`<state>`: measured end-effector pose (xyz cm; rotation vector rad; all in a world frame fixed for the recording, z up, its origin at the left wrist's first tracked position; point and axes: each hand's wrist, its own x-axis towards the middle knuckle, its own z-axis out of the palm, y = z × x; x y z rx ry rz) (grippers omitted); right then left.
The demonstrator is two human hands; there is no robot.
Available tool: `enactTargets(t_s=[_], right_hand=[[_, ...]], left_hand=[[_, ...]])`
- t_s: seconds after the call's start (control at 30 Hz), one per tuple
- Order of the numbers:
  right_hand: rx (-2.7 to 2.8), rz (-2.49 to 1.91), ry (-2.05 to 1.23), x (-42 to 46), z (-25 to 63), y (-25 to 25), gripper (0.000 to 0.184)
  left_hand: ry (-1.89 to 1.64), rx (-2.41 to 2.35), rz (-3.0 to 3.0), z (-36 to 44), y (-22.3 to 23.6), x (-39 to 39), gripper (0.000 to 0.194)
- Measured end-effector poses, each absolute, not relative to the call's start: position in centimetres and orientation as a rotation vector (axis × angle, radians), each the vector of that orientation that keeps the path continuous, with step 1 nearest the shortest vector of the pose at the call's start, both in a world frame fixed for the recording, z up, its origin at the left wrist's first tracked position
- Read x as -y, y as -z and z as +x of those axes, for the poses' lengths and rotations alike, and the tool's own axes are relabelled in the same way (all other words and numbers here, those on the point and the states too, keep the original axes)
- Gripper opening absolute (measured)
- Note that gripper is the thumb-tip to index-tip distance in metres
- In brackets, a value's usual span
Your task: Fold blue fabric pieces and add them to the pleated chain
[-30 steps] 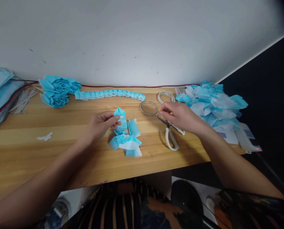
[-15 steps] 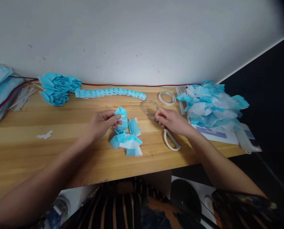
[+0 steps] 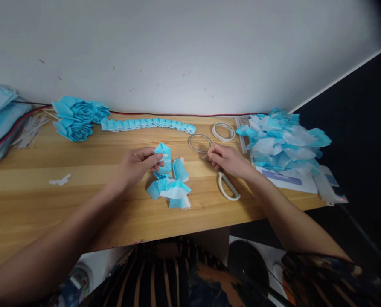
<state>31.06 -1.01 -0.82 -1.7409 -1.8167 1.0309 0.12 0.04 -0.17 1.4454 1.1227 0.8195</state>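
My left hand [image 3: 143,163] pinches a folded blue fabric-like piece [image 3: 164,152] that has a small white strip on its front. Just below and beside it lie several loose blue and white petals [image 3: 171,187] on the table. Over to the right, my right hand [image 3: 227,160] has its thumb and fingers pressed together; whatever is between them is too small to make out. That hand hovers above the scissors [image 3: 229,187], covering most of them except a cream handle loop. A thin, nearly used-up tape roll [image 3: 190,147] lies just beyond its fingertips.
Behind stand a fuller tape roll [image 3: 224,138], a row of overlapping folded blue pieces [image 3: 145,123] and blue fabric roses [image 3: 77,117]. At right, a heap of blue-white petals [image 3: 283,140] sits beside a printed card [image 3: 284,181]. White scraps [image 3: 60,181] lie left on the wooden table [image 3: 91,170].
My right hand has shifted slightly left and toward me, now covering more of the scissors. The left hand keeps hold of the folded piece, almost unmoved.
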Motion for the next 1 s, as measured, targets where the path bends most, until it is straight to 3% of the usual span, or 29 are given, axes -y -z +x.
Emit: enactTargets(t_s=[0.43,0.7,1.0], right_hand=[[1.693,-1.572,-1.122,2.0,29.6,-1.5,0.023],[1.841,-1.337,-1.104,2.7,23.8,-5.5,0.015],[2.100,-1.414,-0.871,1.2,21.5,-5.6,0.015]], left_hand=[[-0.798,-1.100,1.447,0.2,0.6,-0.2,0.035],[-0.801,-1.096,1.354,0.4,0.5,-0.2,0.027],[-0.796,-1.046,1.420,0.4,0.2,0.0,0.019]])
